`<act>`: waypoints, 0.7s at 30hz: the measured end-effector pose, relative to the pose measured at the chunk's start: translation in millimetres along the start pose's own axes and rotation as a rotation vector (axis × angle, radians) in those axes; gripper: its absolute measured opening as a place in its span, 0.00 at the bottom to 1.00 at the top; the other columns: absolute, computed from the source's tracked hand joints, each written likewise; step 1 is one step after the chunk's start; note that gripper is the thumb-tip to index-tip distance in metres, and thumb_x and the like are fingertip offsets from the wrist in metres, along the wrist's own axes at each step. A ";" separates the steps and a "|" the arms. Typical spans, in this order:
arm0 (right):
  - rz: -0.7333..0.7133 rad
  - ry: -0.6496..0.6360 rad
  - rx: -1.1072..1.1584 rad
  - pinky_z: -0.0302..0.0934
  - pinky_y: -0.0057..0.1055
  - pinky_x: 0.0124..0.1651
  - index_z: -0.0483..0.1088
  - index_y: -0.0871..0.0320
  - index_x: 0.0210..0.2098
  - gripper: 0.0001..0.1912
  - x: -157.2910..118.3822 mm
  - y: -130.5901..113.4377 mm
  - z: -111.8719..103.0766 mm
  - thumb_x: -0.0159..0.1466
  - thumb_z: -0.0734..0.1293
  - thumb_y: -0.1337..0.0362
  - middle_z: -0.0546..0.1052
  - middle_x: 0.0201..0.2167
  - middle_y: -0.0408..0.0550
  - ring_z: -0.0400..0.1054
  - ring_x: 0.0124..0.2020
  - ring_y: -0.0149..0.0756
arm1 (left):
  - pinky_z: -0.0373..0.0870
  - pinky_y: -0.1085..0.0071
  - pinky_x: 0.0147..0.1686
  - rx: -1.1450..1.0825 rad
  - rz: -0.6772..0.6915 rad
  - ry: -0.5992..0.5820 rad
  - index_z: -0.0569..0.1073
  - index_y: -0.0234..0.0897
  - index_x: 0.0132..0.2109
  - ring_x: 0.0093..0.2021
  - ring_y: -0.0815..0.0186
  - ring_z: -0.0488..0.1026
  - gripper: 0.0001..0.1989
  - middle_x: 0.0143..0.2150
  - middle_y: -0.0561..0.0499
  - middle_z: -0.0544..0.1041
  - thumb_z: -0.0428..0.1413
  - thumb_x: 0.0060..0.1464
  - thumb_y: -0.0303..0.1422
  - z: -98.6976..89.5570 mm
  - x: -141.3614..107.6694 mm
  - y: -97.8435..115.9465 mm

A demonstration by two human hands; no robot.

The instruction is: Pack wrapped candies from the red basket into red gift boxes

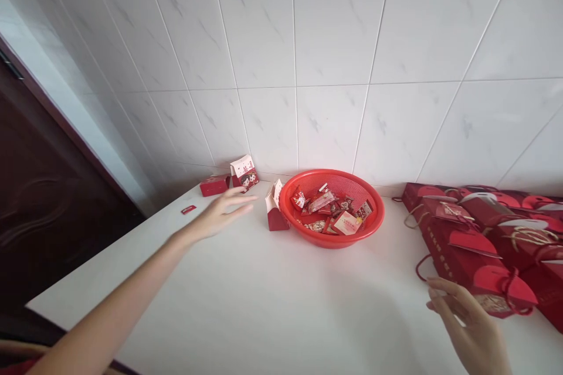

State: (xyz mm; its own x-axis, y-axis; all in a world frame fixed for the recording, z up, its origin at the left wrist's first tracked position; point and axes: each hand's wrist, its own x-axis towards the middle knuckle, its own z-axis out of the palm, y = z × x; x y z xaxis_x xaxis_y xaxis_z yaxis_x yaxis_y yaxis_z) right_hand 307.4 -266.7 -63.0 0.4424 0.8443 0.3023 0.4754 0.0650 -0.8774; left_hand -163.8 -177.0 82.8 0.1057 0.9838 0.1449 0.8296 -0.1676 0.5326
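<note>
My left hand (222,212) is stretched over the white table with its fingers apart and nothing in it. Just beyond its fingertips stands a small red and white gift box (245,174) with cartoon figures. A similar box (277,214) leans beside the red plastic basket (331,240), which holds several wrapped candies (323,201) and small packets. At the lower right, my right hand (470,325) has its fingers curled and thumb drawn in, close to a red cord loop (419,269). Whatever may be between its fingertips is hidden.
Several red gift boxes with cord handles (466,240) are crowded along the right side of the table (281,299). A red box (214,186) lies at the back left, with a small red wrapped piece (189,209) before it. A tiled wall (329,41) rises behind.
</note>
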 end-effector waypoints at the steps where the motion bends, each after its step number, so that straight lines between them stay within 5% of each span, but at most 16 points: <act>1: -0.015 -0.011 -0.004 0.69 0.27 0.21 0.76 0.53 0.31 0.18 -0.6 1.0 0.1 0.53 0.70 0.45 0.82 0.31 0.49 0.79 0.25 0.43 | 0.61 0.60 0.66 -0.002 0.044 -0.037 0.77 0.43 0.59 0.70 0.49 0.59 0.29 0.72 0.46 0.62 0.51 0.61 0.56 14.4 18.2 7.4; 4: -0.044 -0.059 -0.037 0.68 0.26 0.21 0.76 0.53 0.33 0.16 -0.7 6.5 -0.9 0.55 0.69 0.48 0.81 0.30 0.48 0.79 0.27 0.42 | 0.64 0.57 0.64 0.057 0.122 -0.030 0.79 0.40 0.55 0.66 0.49 0.66 0.23 0.64 0.42 0.73 0.50 0.62 0.45 44.8 56.7 23.2; 8: -0.071 -0.093 -0.069 0.69 0.25 0.22 0.76 0.53 0.34 0.15 1.0 15.2 -3.3 0.58 0.68 0.49 0.81 0.29 0.48 0.80 0.28 0.41 | 0.70 0.57 0.56 0.090 -0.036 0.101 0.82 0.36 0.47 0.54 0.50 0.76 0.18 0.47 0.44 0.83 0.49 0.60 0.35 49.9 72.6 20.0; 13: -0.081 -0.129 -0.095 0.69 0.25 0.23 0.76 0.53 0.36 0.15 0.7 21.0 -3.6 0.59 0.68 0.49 0.81 0.32 0.48 0.80 0.29 0.41 | 0.72 0.62 0.54 -0.074 -0.184 0.259 0.82 0.35 0.41 0.52 0.52 0.79 0.15 0.49 0.44 0.84 0.54 0.47 0.28 21.3 61.6 5.8; 17: -0.083 -0.142 -0.075 0.68 0.24 0.22 0.75 0.53 0.36 0.15 -0.9 17.9 -1.6 0.59 0.68 0.49 0.81 0.32 0.48 0.80 0.28 0.41 | 0.75 0.62 0.43 -0.135 -0.239 0.385 0.82 0.33 0.41 0.43 0.52 0.79 0.17 0.41 0.44 0.85 0.53 0.48 0.33 -16.7 43.2 13.4; 21: -0.093 -0.128 -0.050 0.68 0.25 0.21 0.75 0.53 0.35 0.15 -2.3 10.2 2.3 0.59 0.68 0.48 0.81 0.32 0.49 0.79 0.27 0.40 | 0.73 0.67 0.35 -0.239 -0.155 0.337 0.82 0.33 0.36 0.36 0.56 0.78 0.16 0.37 0.46 0.84 0.53 0.49 0.37 -28.7 22.5 33.0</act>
State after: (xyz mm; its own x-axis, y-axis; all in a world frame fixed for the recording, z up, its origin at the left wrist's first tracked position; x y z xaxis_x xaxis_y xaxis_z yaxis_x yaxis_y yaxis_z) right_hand 309.6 -266.8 -73.6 0.2959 0.8967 0.3291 0.5484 0.1227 -0.8272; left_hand -149.8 -162.3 127.6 -0.2278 0.9291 0.2912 0.6671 -0.0689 0.7417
